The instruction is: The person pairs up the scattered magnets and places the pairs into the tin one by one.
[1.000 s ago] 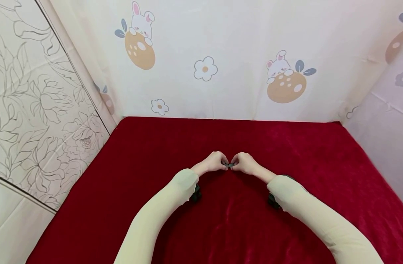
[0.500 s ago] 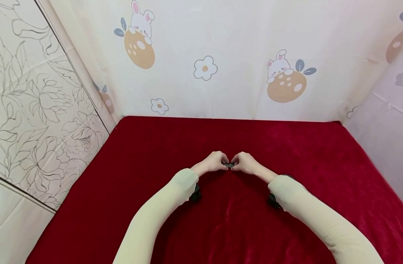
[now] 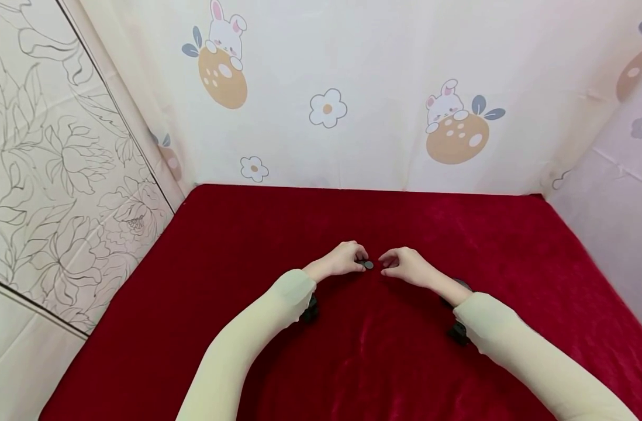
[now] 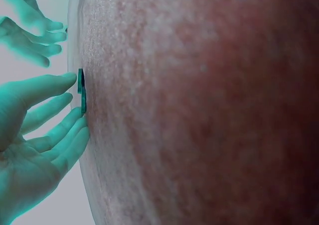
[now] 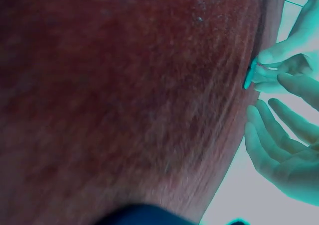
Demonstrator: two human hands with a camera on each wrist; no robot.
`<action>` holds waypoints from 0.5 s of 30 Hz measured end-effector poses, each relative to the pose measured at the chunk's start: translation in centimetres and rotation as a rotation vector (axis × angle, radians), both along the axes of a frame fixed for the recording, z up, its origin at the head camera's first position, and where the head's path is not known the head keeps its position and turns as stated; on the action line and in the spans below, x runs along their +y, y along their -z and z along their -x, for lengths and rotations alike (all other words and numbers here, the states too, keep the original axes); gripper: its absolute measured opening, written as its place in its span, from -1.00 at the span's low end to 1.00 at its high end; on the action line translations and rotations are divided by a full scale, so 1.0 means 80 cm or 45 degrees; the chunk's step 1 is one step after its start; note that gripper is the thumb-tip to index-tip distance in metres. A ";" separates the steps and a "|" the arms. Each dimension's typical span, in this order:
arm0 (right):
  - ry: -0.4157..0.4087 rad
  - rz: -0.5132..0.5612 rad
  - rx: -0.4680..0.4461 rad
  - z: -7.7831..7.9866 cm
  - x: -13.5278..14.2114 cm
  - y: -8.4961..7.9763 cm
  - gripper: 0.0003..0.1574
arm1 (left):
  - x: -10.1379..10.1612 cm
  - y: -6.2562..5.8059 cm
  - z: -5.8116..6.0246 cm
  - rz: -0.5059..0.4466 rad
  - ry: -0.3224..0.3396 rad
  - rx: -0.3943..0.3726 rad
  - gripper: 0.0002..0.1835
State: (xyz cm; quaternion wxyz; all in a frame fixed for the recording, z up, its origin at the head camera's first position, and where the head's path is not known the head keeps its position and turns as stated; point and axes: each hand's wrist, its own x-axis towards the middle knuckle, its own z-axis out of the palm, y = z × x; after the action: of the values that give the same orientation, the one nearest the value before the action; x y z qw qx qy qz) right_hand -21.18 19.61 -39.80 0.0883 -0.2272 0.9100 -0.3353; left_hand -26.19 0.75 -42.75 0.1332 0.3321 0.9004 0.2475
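Note:
In the head view my left hand point(image 3: 343, 257) is low over the red cloth, its curled fingers and thumb pinching a small dark flat piece. Beside its fingertips shows a small dark round disc point(image 3: 369, 265). The left wrist view gives two thin flat pieces edge-on, one upper piece point(image 4: 80, 81) and one lower piece point(image 4: 83, 101) overlapping it, between the thumb and fingertips of that hand. My right hand point(image 3: 409, 266) is a short way to the right of the disc, fingers loosely bent and apart, holding nothing. The palm side of the left hand is hidden from the head.
Red plush cloth point(image 3: 279, 234) covers the table. Behind it hangs a pale curtain point(image 3: 379, 70) printed with rabbits and flowers; a panel with line-drawn flowers point(image 3: 73, 158) stands at the left. Dark wrist devices show below both sleeves, such as the right device point(image 3: 459, 334).
The right hand has let go of the dark piece and drawn away to the right, its fingers loosening. The left hand has stayed nearly in place; the round disc now shows between the hands.

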 end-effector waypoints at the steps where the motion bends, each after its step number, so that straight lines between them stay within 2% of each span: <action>1: -0.003 0.011 0.004 -0.003 0.003 -0.001 -0.65 | 0.001 0.000 0.000 0.005 0.009 0.006 -0.73; 9: 0.036 0.038 0.113 -0.029 0.033 -0.014 -0.67 | 0.008 0.002 0.000 0.077 0.041 0.046 -0.68; 15: 0.080 0.048 0.164 -0.046 0.058 -0.022 -0.67 | 0.009 0.004 0.004 0.087 0.057 0.072 -0.72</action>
State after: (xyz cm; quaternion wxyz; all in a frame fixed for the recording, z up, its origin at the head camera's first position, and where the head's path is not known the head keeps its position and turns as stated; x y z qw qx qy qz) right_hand -17.47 24.22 -38.06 0.0147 -0.2212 0.9141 -0.3396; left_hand -26.49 1.50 -43.08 0.1245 0.3541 0.9042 0.2039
